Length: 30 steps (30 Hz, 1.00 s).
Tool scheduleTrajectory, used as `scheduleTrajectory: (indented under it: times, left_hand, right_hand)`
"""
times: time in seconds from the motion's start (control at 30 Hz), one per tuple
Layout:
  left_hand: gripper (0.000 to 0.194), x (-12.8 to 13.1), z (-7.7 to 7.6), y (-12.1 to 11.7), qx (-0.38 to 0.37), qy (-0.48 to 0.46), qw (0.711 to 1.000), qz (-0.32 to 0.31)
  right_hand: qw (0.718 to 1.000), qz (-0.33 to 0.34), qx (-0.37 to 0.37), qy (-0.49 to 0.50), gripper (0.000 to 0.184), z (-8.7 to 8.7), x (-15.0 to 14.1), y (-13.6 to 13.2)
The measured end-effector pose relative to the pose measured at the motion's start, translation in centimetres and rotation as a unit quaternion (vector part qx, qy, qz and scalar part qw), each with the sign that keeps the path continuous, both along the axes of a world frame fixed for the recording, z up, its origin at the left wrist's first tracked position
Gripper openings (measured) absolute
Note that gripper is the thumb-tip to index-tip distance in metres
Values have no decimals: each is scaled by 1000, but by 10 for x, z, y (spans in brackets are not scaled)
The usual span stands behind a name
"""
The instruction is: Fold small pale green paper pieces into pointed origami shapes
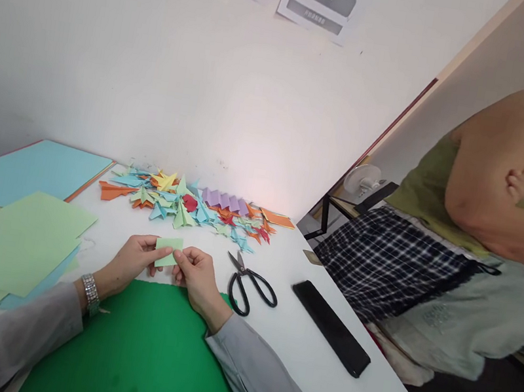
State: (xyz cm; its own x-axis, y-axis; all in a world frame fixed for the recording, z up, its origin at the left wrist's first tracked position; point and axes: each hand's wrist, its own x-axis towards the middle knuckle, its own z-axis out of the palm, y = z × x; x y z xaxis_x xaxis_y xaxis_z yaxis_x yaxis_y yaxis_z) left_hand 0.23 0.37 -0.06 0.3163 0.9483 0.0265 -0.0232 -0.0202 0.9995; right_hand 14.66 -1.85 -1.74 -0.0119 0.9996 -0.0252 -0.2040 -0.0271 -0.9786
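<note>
A small light-green piece of paper (167,252) is held up between my two hands, above the far edge of a green mat (144,343). My left hand (135,260), with a metal watch on its wrist, pinches the paper's left side between thumb and fingers. On the right side, my right hand (197,273) pinches its lower corner. Open-bladed scissors with black handles (248,283) lie on the table just right of my right hand. Behind the paper, a heap of folded paper shapes (182,200) in several colours lies along the wall.
Light-green sheets (8,255) overlap blue ones at the left, with a stack topped by light-blue paper (31,173) behind. A long black object (331,326) lies near the table's right edge. A person (498,180) with folded arms stands beyond that edge, near a white fan (363,179).
</note>
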Motion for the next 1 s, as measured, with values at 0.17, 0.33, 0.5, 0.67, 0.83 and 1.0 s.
scheduleTrajectory:
  times: [0.17, 0.33, 0.5, 0.67, 0.83, 1.0]
  left_hand:
    - [37, 1, -2, 1, 13, 5, 1000, 16]
    - [40, 0, 1, 1, 51, 26, 998, -8]
    - [39, -2, -2, 3, 63, 52, 996, -22]
    - [37, -2, 0, 3, 85, 90, 992, -26]
    - [34, -2, 5, 1, 98, 102, 990, -24]
    - [26, -1, 6, 0, 65, 62, 996, -12]
  right_hand:
    - [1000, 7, 3, 0, 35, 0, 2, 1]
    - [1000, 16, -1, -7, 38, 0, 1, 1]
    - [1000, 11, 13, -14, 40, -1, -1, 0]
    - [1000, 21, 4, -16, 37, -2, 0, 2]
    - [998, 41, 41, -38, 36, -5, 0, 4]
    - [998, 42, 40, -35, 38, -7, 1, 5]
